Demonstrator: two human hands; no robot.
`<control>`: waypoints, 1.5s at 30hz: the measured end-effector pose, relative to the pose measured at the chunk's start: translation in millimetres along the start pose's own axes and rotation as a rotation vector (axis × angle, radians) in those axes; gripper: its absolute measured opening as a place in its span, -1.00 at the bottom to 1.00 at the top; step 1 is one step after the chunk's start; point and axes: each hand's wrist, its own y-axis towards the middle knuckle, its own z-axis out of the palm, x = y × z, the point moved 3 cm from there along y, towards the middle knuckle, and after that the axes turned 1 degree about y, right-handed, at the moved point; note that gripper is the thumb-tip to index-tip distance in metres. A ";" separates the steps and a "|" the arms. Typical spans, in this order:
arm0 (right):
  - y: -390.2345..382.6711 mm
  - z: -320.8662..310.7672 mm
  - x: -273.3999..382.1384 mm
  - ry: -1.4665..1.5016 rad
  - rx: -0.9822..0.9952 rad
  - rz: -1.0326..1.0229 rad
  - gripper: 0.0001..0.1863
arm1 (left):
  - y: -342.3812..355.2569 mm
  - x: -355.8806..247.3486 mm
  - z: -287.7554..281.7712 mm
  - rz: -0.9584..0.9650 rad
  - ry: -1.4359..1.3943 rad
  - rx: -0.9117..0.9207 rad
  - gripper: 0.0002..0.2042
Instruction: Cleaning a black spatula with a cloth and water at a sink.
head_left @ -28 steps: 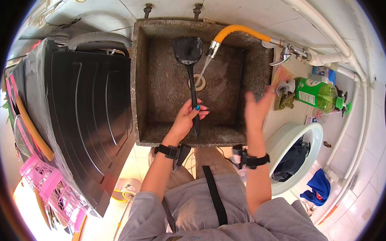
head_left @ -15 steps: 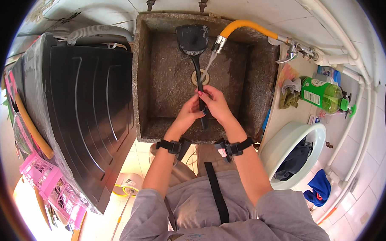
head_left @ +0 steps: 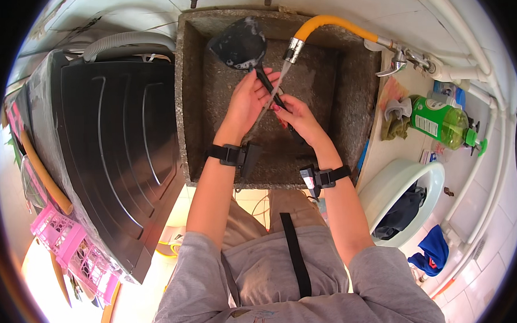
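Observation:
A black spatula [head_left: 240,43] with a broad, wet blade slants across the stone sink [head_left: 356,101], its blade toward the far left. My right hand [head_left: 299,117] is closed around the lower part of its handle. My left hand [head_left: 248,102] is beside the neck, fingers stretched out and the handle lying across them. Water [head_left: 270,98] runs from the tap's yellow hose [head_left: 322,24] onto the handle between both hands. Part of the handle is hidden by my right fingers.
A black ribbed panel [head_left: 121,143] stands left of the sink, with a pink plastic basket [head_left: 73,247] beyond. On the right are a green soap bottle [head_left: 439,121], cloths [head_left: 396,117] and a pale basin [head_left: 436,184] holding dark fabric.
The spatula has tilted, its blade shifting left and its handle end right. My left hand has slid up toward the blade and its fingers have spread. Water now strikes the handle.

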 end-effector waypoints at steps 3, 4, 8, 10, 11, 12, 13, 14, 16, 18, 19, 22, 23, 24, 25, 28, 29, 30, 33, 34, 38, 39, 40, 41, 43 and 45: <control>-6.5 -6.3 -2.0 -0.021 -0.069 -0.022 -0.90 | 2.9 5.9 11.6 -0.028 -0.102 0.047 -0.64; -9.9 -11.0 -4.8 -0.049 -0.090 -0.045 -0.90 | 2.2 8.9 16.1 -0.020 -0.084 0.042 -0.64; -28.0 -24.5 -21.5 -0.149 -0.165 0.004 -0.89 | -2.4 18.2 17.8 -0.033 -0.095 0.008 -0.63; -35.8 -30.3 -34.2 -0.236 -0.188 0.044 -0.85 | -3.8 24.7 17.4 -0.027 -0.099 -0.006 -0.63; -38.4 -33.1 -39.9 -0.231 -0.192 0.046 -0.85 | -4.6 27.4 16.6 -0.014 -0.107 -0.021 -0.63; -41.0 -36.2 -45.8 -0.230 -0.192 0.066 -0.84 | -6.5 29.2 19.0 -0.020 -0.104 -0.021 -0.63; -43.8 -39.4 -51.4 -0.228 -0.191 0.086 -0.83 | -8.5 30.7 20.5 -0.013 -0.107 -0.053 -0.64; -47.4 -42.9 -56.3 -0.224 -0.195 0.088 -0.83 | -10.0 31.8 22.0 -0.005 -0.110 -0.084 -0.65; -53.6 -48.5 -66.3 -0.281 -0.250 0.140 -0.81 | -12.6 31.7 22.3 0.006 -0.116 -0.112 -0.66; -58.8 -53.9 -72.4 -0.315 -0.302 0.156 -0.79 | -14.0 30.2 22.6 0.019 -0.123 -0.139 -0.68; -61.3 -56.8 -74.2 -0.355 -0.353 0.171 -0.77 | -14.4 28.7 23.4 0.032 -0.120 -0.138 -0.69; -67.5 -60.9 -74.5 -0.442 -0.446 0.181 -0.74 | -14.4 31.6 23.4 0.061 -0.110 -0.125 -0.71; -67.8 -60.1 -74.6 -0.440 -0.446 0.182 -0.74 | -13.8 33.3 23.8 0.079 -0.104 -0.113 -0.72; -68.1 -59.3 -74.3 -0.447 -0.456 0.186 -0.74 | -12.9 35.4 25.0 0.076 -0.103 -0.113 -0.72; -68.2 -58.5 -73.9 -0.454 -0.466 0.190 -0.74 | -11.7 36.3 26.1 0.108 -0.111 -0.114 -0.72; -67.6 -54.6 -67.2 -0.485 -0.494 0.139 -0.75 | -8.6 35.3 24.4 0.144 -0.101 -0.102 -0.71; -66.6 -54.8 -63.8 -0.484 -0.493 0.139 -0.75 | -7.5 34.2 23.6 0.149 -0.086 -0.087 -0.71; -65.6 -56.7 -60.4 -0.496 -0.488 0.125 -0.75 | -7.3 33.0 24.2 0.147 -0.086 -0.087 -0.71; -60.0 -57.7 -52.5 -0.510 -0.487 0.097 -0.75 | -7.2 29.3 27.0 0.145 -0.057 -0.070 -0.71; -58.3 -57.2 -48.9 -0.512 -0.491 0.084 -0.76 | -7.3 28.9 27.4 0.137 -0.027 -0.084 -0.72; -47.6 -47.9 -31.9 -0.619 -0.529 0.100 -0.79 | -6.7 23.3 21.3 0.138 -0.009 -0.155 -0.75; -46.2 -48.7 -29.8 -0.621 -0.544 0.106 -0.80 | -6.4 22.2 20.9 0.139 -0.011 -0.153 -0.75; -44.8 -49.2 -28.3 -0.622 -0.559 0.113 -0.81 | -5.2 21.5 20.9 0.128 -0.009 -0.131 -0.76; -43.2 -49.2 -27.2 -0.623 -0.559 0.114 -0.81 | -4.1 21.4 20.8 0.116 -0.007 -0.110 -0.77; -39.0 -47.8 -24.1 -0.615 -0.569 0.099 -0.80 | -1.8 23.0 20.7 0.119 0.018 -0.081 -0.78; -34.3 -44.9 -24.0 -0.631 -0.578 0.102 -0.80 | 0.5 24.2 19.2 0.121 0.045 -0.054 -0.79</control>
